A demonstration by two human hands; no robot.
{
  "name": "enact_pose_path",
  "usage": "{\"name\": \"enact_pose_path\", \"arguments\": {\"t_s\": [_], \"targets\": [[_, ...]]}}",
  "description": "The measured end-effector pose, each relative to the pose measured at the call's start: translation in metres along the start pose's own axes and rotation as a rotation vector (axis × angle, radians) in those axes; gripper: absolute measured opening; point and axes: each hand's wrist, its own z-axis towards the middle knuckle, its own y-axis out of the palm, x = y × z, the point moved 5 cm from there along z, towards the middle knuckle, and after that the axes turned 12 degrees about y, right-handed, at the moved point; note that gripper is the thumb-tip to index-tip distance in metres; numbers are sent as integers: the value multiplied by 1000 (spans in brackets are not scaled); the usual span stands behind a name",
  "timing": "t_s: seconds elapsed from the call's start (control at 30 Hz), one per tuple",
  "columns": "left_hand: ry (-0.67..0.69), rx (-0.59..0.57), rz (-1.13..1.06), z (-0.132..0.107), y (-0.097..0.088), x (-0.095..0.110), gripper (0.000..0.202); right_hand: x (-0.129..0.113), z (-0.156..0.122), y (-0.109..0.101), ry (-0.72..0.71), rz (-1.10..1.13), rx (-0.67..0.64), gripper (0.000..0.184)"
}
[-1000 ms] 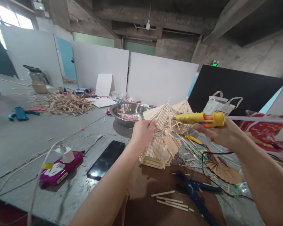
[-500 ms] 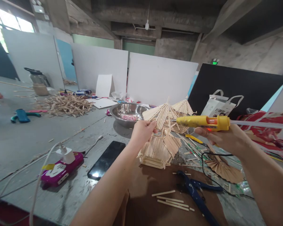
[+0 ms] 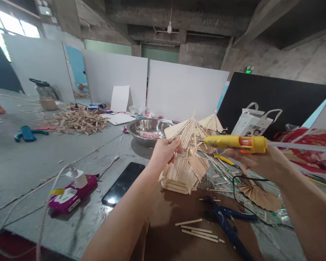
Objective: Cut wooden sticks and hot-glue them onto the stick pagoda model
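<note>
The left hand [image 3: 164, 152] pinches the stick roof [image 3: 188, 135] by its lower edge, above the stick base [image 3: 178, 177] over the bench [image 3: 70, 146]; the right hand [image 3: 256, 157] grips the yellow glue gun [image 3: 225, 143]. The roof looks light, stiff but fragile, best held gently there

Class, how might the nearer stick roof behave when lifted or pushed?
Probably light: the stick roof is built of thin sticks. Perhaps fragile, since slender ends jut out on top. Its flared shape makes smooth rolling unlikely.
</note>
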Motion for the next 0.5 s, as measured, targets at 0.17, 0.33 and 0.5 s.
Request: {"name": "enact_pose_path", "arguments": {"t_s": [0.17, 0.33, 0.5], "targets": [[-52, -15, -121, 0, 1, -3, 28, -10, -5, 6, -105, 52, -161, 22], [-86, -49, -232, 0, 3, -9, 26, -11, -7, 4, -102, 22, -151, 24], [-134, -42, -337, 1, 3, -14, 20, -5, -9, 3, -79, -94, -87, 24]]}}
